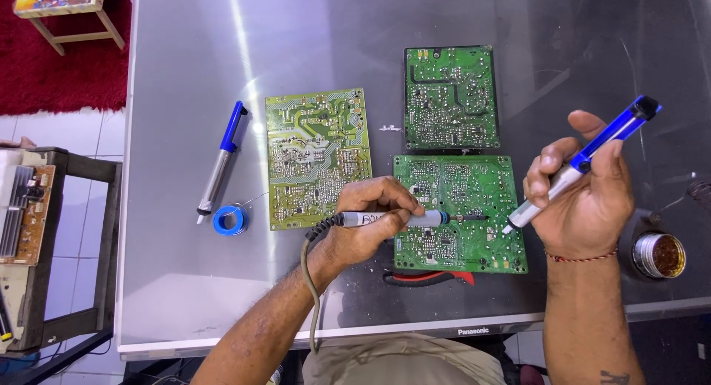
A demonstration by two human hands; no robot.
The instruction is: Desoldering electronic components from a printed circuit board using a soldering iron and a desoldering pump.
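Note:
My left hand (368,220) grips a soldering iron (426,219) by its grey handle, its dark tip lying over the near green circuit board (459,188). My right hand (585,196) holds a blue and silver desoldering pump (603,142) tilted, with its white nozzle down at the board's right edge, close to the iron's tip. The iron's cord runs back along my left forearm.
A second green board (450,96) lies behind, a yellow-green board (317,157) to the left. Another blue desoldering pump (221,161) and a blue solder spool (230,220) lie further left. Red-handled pliers (429,277) sit under the near board. A flux tin (659,255) stands right.

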